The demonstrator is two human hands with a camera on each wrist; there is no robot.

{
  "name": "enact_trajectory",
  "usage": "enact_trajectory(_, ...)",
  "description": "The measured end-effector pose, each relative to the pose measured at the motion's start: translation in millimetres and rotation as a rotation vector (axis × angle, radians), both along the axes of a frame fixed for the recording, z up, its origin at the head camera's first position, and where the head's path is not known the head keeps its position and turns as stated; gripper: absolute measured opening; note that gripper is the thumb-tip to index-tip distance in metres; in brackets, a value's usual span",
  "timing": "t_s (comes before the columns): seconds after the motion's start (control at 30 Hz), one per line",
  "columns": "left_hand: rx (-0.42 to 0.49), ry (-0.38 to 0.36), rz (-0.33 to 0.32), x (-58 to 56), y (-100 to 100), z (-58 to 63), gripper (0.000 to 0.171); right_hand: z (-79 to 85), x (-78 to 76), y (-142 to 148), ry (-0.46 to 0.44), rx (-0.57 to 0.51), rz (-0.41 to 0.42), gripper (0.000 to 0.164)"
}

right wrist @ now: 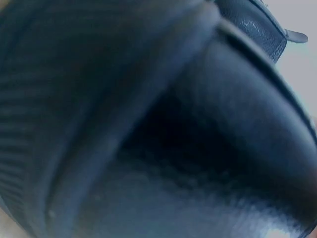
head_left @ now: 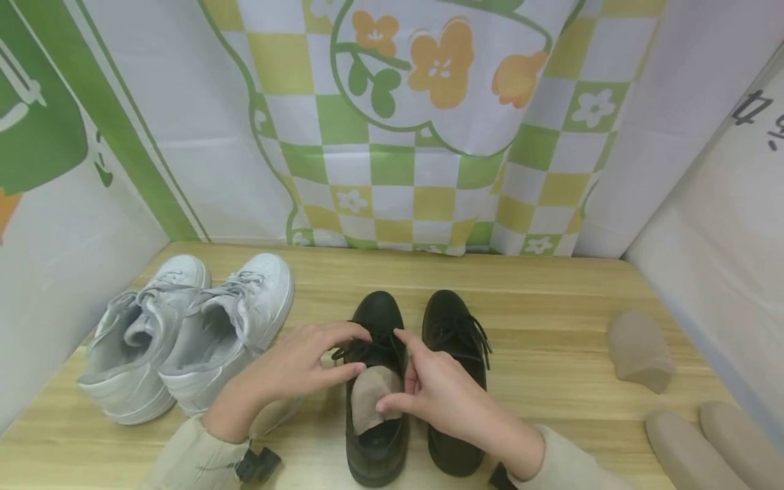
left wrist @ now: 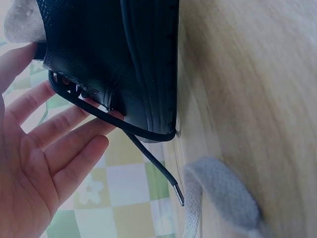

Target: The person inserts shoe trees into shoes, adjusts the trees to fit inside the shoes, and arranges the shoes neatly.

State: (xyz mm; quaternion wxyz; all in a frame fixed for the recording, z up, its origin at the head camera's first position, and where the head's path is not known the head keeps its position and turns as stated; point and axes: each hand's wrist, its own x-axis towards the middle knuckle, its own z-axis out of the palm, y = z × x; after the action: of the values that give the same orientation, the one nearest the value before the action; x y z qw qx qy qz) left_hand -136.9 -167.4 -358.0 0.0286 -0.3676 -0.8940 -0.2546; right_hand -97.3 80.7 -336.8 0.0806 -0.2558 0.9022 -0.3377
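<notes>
A black lace-up shoe [head_left: 375, 452] stands toe away from me, with a beige, rounded shoe insert [head_left: 367, 400] lying in its opening. On its left side, my left hand [head_left: 300, 361] has its fingertips at the laces and its thumb by the insert. The left wrist view shows those fingers [left wrist: 74, 134] fairly straight beside a black lace loop [left wrist: 99, 114]. My right hand [head_left: 441, 391] reaches over the right side, index finger at the lacing and thumb against the insert. The second black shoe [head_left: 450, 452] stands beside it, partly behind that hand. Black leather fills the right wrist view.
White sneakers [head_left: 226, 333] stand at the left on the wooden surface [head_left: 539, 327]. At the right lie a beige block [head_left: 640, 350] and two longer beige pieces [head_left: 689, 452]. A checked curtain [head_left: 392, 204] hangs behind; white fabric walls flank both sides.
</notes>
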Motion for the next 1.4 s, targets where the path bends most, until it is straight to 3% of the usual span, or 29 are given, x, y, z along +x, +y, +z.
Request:
enact_trajectory(0.23, 0.003, -0.028, -0.019, 0.3, -3, 2.3, 0.039, 0.0, -2.2, -1, -0.011, -0.006, -0.009, 0.096)
enact_trajectory(0.43, -0.004, -0.08, -0.032, 2.7, -7, 4.4, 0.07, 1.3, -4.9, 4, -0.074, -0.033, 0.06, 0.095)
enact_trajectory(0.57, -0.018, -0.075, -0.023, 3.2, -7, 3.1, 0.081, 0.3, -6.4, 4, -0.046, -0.024, 0.074, 0.093)
enact_trajectory(1.03, -0.036, -0.025, 0.01, 1.7, -3, 0.8, 0.071, -2.6, -9.5, 1, 0.098, 0.045, 0.045, 0.082)
enact_trajectory(1.4, -0.049, 0.001, 0.021, 1.0, -1, -1.5, 0.066, 0.7, -14.5, -3, 0.085, 0.083, 0.034, 0.074)
